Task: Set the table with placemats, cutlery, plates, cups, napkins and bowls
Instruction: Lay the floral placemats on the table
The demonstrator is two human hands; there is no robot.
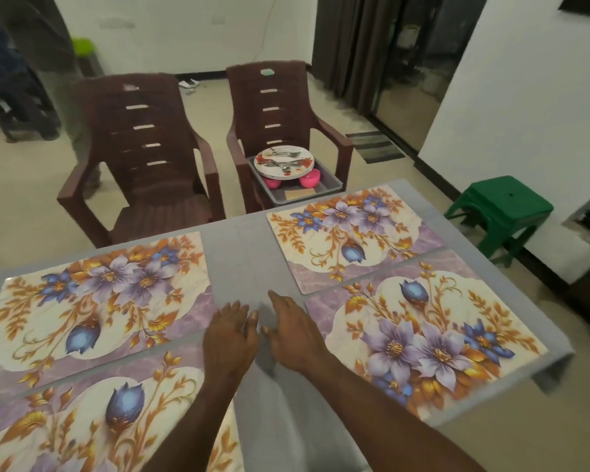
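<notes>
At the near edge of the table, a floral placemat covers the near left corner, and the person's two forearms reach over it toward the middle. The left hand and the right hand hover side by side over the bare grey strip down the table's centre, fingers spread and relaxed, grasping nothing; whether the fingertips touch the cloth cannot be told. At the right hand's side a second placemat fills the near right corner. Beyond these lie a third placemat toward the far left corner and a fourth placemat at the far right corner, almost touching the one before it. All four mats are down, so the placemat step looks finished and the cutlery and dishes come next. Those wait off the table: just past its far edge, on the seat of a brown chair, a grey tray holds stacked plates with cutlery on top and pink bowls beneath. The next move likely calls for reaching across the far edge to that tray and lifting the plates level so the cutlery does not slide.
</notes>
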